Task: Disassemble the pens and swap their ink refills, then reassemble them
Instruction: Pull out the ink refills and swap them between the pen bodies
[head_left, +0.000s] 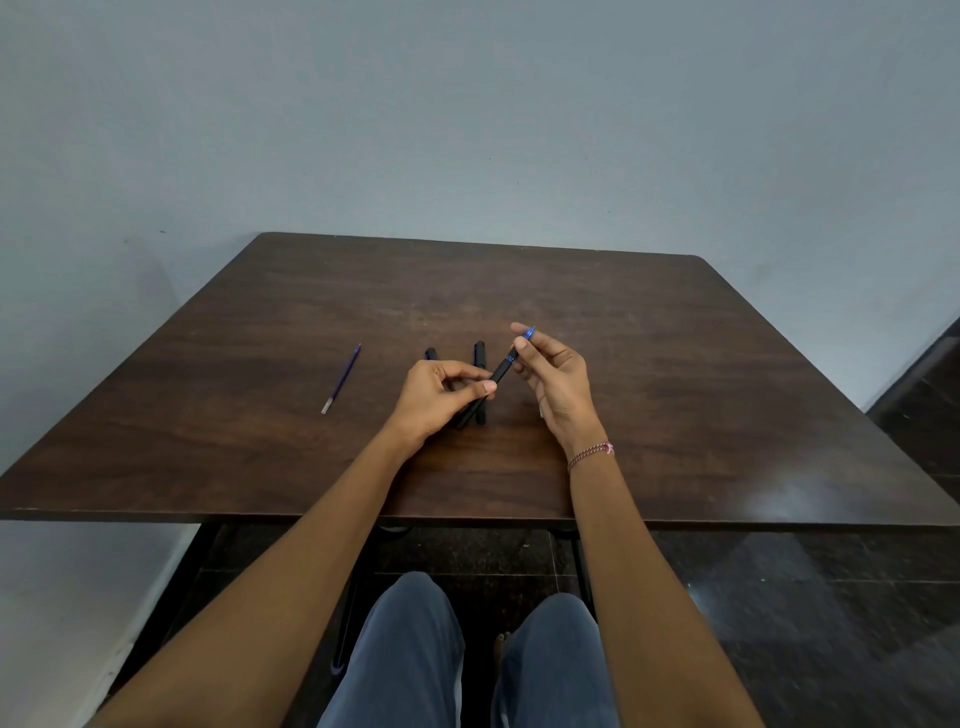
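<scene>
A black pen barrel (500, 372) slants up to the right above the dark wooden table (675, 364). My left hand (439, 397) grips its lower part. Pinching the blue tip section (525, 336) at the barrel's upper end is my right hand (553, 376). Behind the hands, two more black pen parts lie on the table: one (479, 353) upright beside the held barrel, another (430, 354) mostly hidden by my left hand. A loose blue ink refill (343, 377) lies alone to the left.
The table stands against a pale blue-grey wall (467, 130). My knees in blue trousers (415, 654) are below the near table edge. Dark floor (831, 597) lies to the right.
</scene>
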